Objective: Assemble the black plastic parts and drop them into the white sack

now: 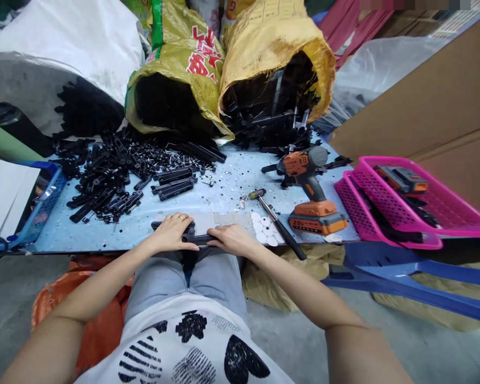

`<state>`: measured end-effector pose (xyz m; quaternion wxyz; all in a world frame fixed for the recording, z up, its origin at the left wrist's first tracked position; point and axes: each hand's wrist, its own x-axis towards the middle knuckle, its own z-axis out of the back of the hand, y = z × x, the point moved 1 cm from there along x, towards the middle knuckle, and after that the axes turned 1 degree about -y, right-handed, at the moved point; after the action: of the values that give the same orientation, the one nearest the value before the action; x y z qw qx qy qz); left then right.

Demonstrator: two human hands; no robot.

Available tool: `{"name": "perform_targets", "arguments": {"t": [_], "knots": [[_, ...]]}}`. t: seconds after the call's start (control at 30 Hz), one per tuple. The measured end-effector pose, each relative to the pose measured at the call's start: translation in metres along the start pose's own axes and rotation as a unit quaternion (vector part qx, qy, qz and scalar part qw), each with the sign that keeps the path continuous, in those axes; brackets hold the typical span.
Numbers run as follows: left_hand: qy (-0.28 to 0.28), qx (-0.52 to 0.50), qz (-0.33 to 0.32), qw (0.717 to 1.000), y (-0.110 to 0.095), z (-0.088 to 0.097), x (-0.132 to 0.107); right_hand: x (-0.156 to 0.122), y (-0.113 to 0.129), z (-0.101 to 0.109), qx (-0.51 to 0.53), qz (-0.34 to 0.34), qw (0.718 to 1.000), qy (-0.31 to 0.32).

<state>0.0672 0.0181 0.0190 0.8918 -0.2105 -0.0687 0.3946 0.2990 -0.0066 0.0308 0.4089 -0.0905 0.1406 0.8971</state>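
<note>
At the table's front edge, both of my hands are on a long black plastic part (202,238). My left hand (171,233) is closed over its left portion, the thumb low along the front side. The fingers of my right hand (232,240) press on its right end. Under and behind the part lies a flat pale plate (234,217). A small hammer (272,213) with a yellowish head and black grip lies to the right of my right hand, beside several white round discs (264,226). Further back rests a pair of black plastic parts (174,184).
An orange and grey cordless drill (310,186) stands at right, near pink baskets (384,213). Piled black parts (108,165) and small metal pieces cover the left back. Open sacks (176,80) stand behind. A blue basket (50,194) sits at the left edge.
</note>
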Motion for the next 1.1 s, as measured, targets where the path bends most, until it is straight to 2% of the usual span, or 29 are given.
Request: {"name": "perform_targets", "arguments": {"t": [0.2,0.37,0.5,0.67,0.83,0.97,1.1], "knots": [[-0.022,0.045,-0.008,0.999,-0.003,-0.004,0.001,-0.001,0.006,0.0,-0.019,-0.011,1.0,-0.012],[-0.021,0.046,-0.016,0.999,-0.002,-0.005,0.002,-0.003,0.007,0.001,-0.014,0.005,1.0,-0.008],[-0.023,0.045,-0.023,0.998,-0.002,-0.005,0.003,-0.003,0.008,-0.002,-0.014,-0.013,1.0,-0.011],[-0.085,0.032,-0.004,0.996,0.001,-0.008,-0.003,-0.003,0.018,0.009,-0.068,-0.031,0.996,-0.055],[-0.148,0.047,-0.026,0.988,0.003,-0.013,-0.009,-0.001,0.021,0.026,-0.105,-0.022,0.992,-0.068],[-0.16,0.034,-0.028,0.986,0.002,-0.014,-0.004,-0.002,0.013,0.03,-0.112,0.007,0.991,-0.072],[-0.158,0.026,-0.022,0.987,-0.002,-0.015,0.001,-0.004,0.009,0.028,-0.119,-0.008,0.989,-0.089]]}}
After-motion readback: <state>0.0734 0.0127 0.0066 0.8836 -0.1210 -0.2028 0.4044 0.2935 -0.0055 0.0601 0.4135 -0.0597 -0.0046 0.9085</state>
